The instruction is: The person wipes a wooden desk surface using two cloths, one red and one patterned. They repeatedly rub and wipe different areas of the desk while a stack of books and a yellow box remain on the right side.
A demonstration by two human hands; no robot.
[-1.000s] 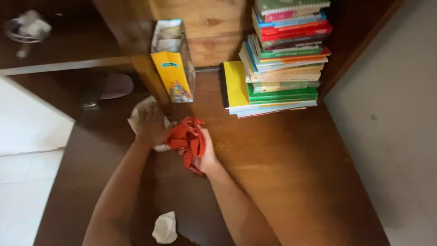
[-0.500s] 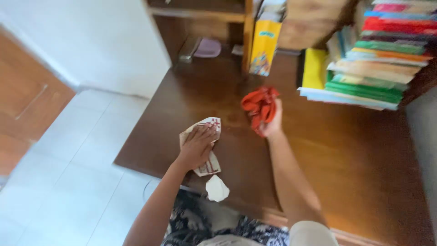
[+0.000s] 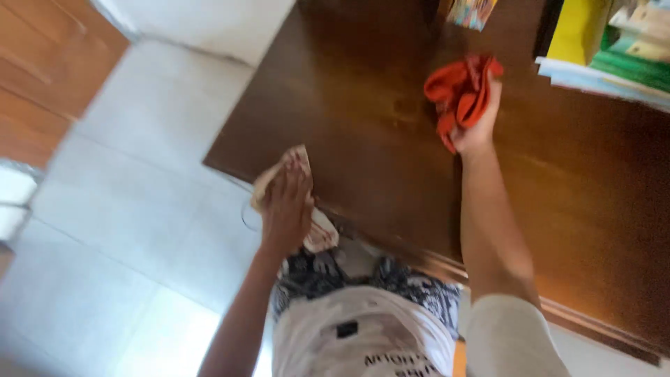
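My right hand (image 3: 478, 126) is closed around a crumpled red cloth (image 3: 457, 91) that rests on the dark brown wooden desk (image 3: 363, 105). At the desk's near edge my left hand (image 3: 287, 206) presses flat on a crumpled piece of whitish paper with red marks (image 3: 317, 234). The paper hangs partly over the edge. Most of it is hidden under my fingers.
A stack of green, yellow and white books (image 3: 614, 49) sits at the desk's far right. The bottom of a colourful box (image 3: 469, 12) shows at the top. White floor tiles (image 3: 118, 209) lie to the left, beside a wooden door (image 3: 49, 70).
My left hand has dragged the paper toward me to the desk's edge. The small white paper ball near the edge is gone from sight. The view has swung left and down.
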